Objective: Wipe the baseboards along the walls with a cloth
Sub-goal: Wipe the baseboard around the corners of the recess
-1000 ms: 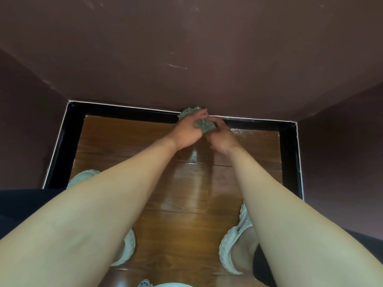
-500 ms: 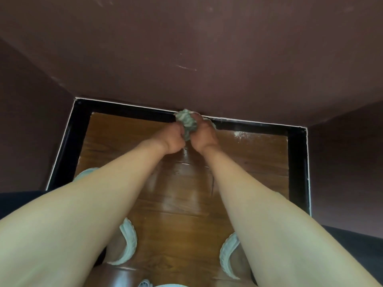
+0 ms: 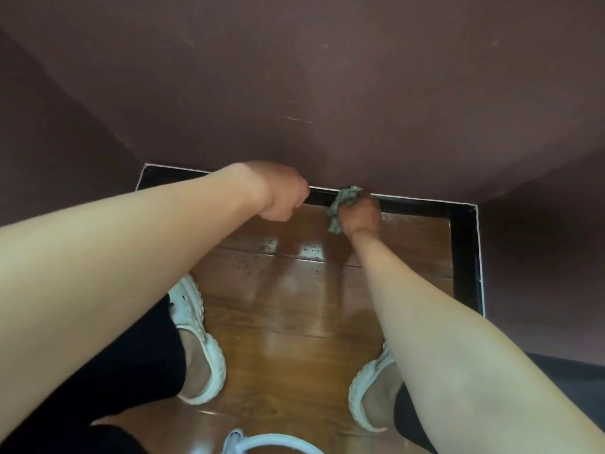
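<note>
A black baseboard (image 3: pixel 412 206) with a thin white top line runs along the foot of the dark maroon wall ahead and turns down the right wall. My right hand (image 3: pixel 360 216) grips a crumpled grey-green cloth (image 3: pixel 343 199) and holds it against the baseboard near the middle of the far wall. My left hand (image 3: pixel 283 196) hovers to the left of the cloth with its fingers curled, holding nothing, close to the baseboard.
The wooden floor (image 3: pixel 294 290) is glossy, with white dust by the right end of the far baseboard. My feet in pale clogs (image 3: pixel 199 342) stand on it. A pale blue rim (image 3: pixel 271 442) shows at the bottom edge. Walls close in on three sides.
Both hands held the cloth together before. My left hand has let go and moved left; my right hand now holds the cloth alone against the baseboard.
</note>
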### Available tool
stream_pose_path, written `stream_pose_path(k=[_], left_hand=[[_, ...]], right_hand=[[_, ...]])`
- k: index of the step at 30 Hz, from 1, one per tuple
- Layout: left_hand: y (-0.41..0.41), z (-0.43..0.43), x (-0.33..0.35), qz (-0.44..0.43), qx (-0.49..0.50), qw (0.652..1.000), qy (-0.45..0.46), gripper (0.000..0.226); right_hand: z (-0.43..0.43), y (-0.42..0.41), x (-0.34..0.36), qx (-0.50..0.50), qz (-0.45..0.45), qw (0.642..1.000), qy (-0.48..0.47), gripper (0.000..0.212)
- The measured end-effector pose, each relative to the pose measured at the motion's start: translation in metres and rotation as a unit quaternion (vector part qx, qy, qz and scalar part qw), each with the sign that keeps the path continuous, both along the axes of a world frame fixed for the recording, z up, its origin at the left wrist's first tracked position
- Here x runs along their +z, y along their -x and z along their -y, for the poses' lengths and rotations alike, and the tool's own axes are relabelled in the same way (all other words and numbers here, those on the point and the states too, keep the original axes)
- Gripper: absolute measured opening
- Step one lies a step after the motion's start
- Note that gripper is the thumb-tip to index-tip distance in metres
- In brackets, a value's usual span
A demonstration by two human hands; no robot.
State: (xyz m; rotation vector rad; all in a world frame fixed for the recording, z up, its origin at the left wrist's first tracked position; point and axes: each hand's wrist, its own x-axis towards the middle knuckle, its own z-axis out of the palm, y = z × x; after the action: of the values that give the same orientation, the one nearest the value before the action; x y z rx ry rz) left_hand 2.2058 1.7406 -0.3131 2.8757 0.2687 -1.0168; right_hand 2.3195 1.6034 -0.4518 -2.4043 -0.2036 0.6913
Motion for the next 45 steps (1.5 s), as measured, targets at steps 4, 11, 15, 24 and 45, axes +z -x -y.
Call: stream_pose_path(k=[4, 11, 15, 24, 45], left_hand=[[0.005, 0.003, 0.016, 0.026, 0.012, 1.0, -0.003, 0.02], [0.01, 0.025, 0.005, 0.035, 0.061, 0.997, 0.035, 0.025], [0.002, 0.035, -0.007, 0.043, 0.077, 0.993, 0.074, 0.027], [-0.006, 0.028, -0.027, 0.043, 0.124, 0.984, 0.122, 0.026], [-0.017, 0.036, -0.055, 0.036, 0.145, 0.979, 0.142, 0.025]], right_hand=[[-0.002, 0.015, 0.001, 0.082, -0.032, 0.996, 0.01, 0.06], [-0.012, 0.006, 0.0, 0.187, -0.061, 0.98, 0.004, 0.045], [0.009, -0.014, 0.004, 0.088, -0.002, 0.996, 0.014, 0.039], [0.029, -0.031, 0.001, -0.083, -0.027, 0.996, -0.013, 0.051], [0.037, -0.01, -0.016, 0.121, -0.062, 0.983, 0.121, 0.048]])
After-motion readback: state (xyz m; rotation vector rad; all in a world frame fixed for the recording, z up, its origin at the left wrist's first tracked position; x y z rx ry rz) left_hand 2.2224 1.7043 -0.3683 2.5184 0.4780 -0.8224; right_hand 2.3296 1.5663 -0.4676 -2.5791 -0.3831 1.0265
